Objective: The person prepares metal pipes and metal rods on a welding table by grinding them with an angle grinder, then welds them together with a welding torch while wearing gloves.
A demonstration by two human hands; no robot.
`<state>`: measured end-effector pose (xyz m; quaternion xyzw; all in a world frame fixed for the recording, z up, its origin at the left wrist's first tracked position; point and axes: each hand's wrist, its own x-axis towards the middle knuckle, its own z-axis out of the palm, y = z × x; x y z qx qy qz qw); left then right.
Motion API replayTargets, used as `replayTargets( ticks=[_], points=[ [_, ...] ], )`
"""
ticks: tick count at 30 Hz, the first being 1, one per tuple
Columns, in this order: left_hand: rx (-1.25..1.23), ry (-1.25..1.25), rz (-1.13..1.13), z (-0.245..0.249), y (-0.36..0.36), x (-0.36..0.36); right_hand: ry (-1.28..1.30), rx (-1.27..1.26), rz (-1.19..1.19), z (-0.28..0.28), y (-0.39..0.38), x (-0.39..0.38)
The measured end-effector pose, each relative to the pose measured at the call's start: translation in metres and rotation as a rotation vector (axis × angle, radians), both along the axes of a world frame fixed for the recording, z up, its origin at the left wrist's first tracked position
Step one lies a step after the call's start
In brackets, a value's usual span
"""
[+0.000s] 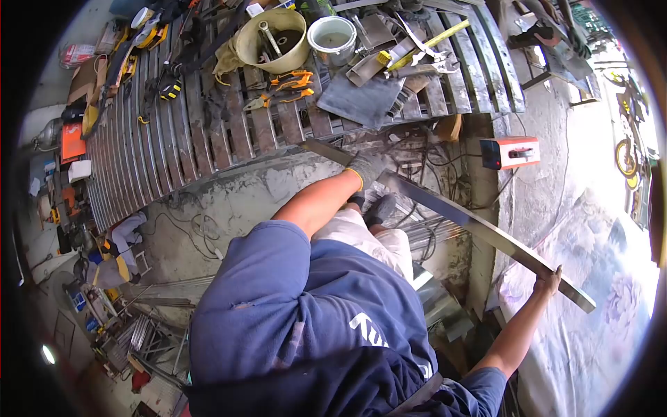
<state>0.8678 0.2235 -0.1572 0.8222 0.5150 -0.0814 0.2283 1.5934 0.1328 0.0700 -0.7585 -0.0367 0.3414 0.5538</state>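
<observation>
White lettering on the blue shirt point(313, 306), below the left hand point(368, 167): partly folded under, not readable. No other text, label or number legible.

Head camera looks steeply down over the shoulder point(271, 257) at workbench point(174, 156) and metal strip point(451, 210).

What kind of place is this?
Probably a metal workshop. A slatted metal bench is piled with orange-handled pliers and other tools, and the left hand and right hand hold a long metal bar.
</observation>
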Motion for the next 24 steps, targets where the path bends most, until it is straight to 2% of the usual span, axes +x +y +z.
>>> replayTargets(
  ticks=[1, 2, 3, 5, 6, 8, 9, 10, 11, 12, 13, 14, 15, 16, 17, 18, 19, 20, 21, 23, 24],
  points=[
    [-0.056, -0.002, 0.032, 0.001, 0.008, -0.014, 0.032, -0.034, -0.009, -0.024, 0.017, 0.011],
    [-0.111, -0.011, 0.058, 0.015, 0.02, -0.027, 0.323, -0.065, -0.021, -0.05, 0.031, 0.027],
    [-0.164, -0.028, 0.077, 0.018, 0.029, -0.034, 0.371, -0.041, 0.348, -0.114, 0.022, 0.082],
    [0.062, -0.235, 0.185, -0.026, 0.029, -0.05, 0.144, -0.116, 0.001, -0.151, 0.057, 0.035],
    [-0.083, -0.157, 0.217, -0.029, 0.041, -0.051, 0.144, -0.131, -0.003, -0.177, 0.069, 0.022],
    [-0.38, 0.011, 0.26, -0.031, 0.057, -0.052, -0.01, -0.194, -0.044, -0.198, 0.097, -0.054],
    [-0.281, -0.002, 0.247, -0.043, 0.055, -0.051, 0.07, -0.315, -0.061, -0.209, 0.11, -0.081],
    [-0.178, -0.017, 0.229, -0.057, 0.051, -0.051, -0.073, -0.662, 0.174, -0.205, 0.121, -0.12],
    [-0.079, -0.035, 0.209, -0.07, 0.049, -0.049, -0.075, -0.639, 0.353, -0.331, 0.095, -0.055],
    [-0.012, -0.078, 0.215, -0.094, 0.044, -0.051, 0.104, -0.469, 0.042, -0.283, 0.126, -0.161],
    [0.052, -0.121, 0.224, -0.121, 0.037, -0.054, 0.136, -0.52, 0.158, -0.337, 0.123, -0.164],
    [0.112, -0.164, 0.236, -0.14, 0.034, -0.051, -0.263, -1.194, 0.56, -0.343, 0.135, -0.197],
    [-0.019, -0.099, 0.217, -0.139, 0.039, -0.044, -0.355, -1.133, 0.549, -0.404, 0.123, -0.223],
    [-0.15, -0.029, 0.195, -0.129, 0.048, -0.041, -0.321, -1.023, 0.404, -0.399, 0.122, -0.293],
    [-0.276, 0.044, 0.17, -0.122, 0.056, -0.039, -0.069, -0.791, 0.288, -0.406, 0.122, -0.339],
    [-0.207, 0.088, 0.165, -0.125, 0.058, -0.039, 0.107, -0.696, 0.209, -0.439, 0.114, -0.364],
    [-0.212, 0.082, 0.149, -0.204, 0.041, -0.057, 0.363, -0.378, 0.12, -0.403, 0.122, -0.416],
    [0.083, 0.044, 0.361, -0.28, 0.014, -0.099, 0.497, -0.359, 0.072, -0.395, 0.131, -0.44],
    [0.082, 0.04, 0.352, -0.295, 0.018, -0.097, 0.609, -0.335, 0.099, -0.408, 0.131, -0.444],
    [0.108, 0.03, 0.314, -0.309, -0.006, -0.147, 0.283, -0.319, 0.157, -0.413, 0.144, -0.472],
    [0.121, 0.027, 0.299, -0.325, 0.01, -0.185, 0.32, -0.194, 0.127, -0.431, 0.148, -0.477]
  ],
)
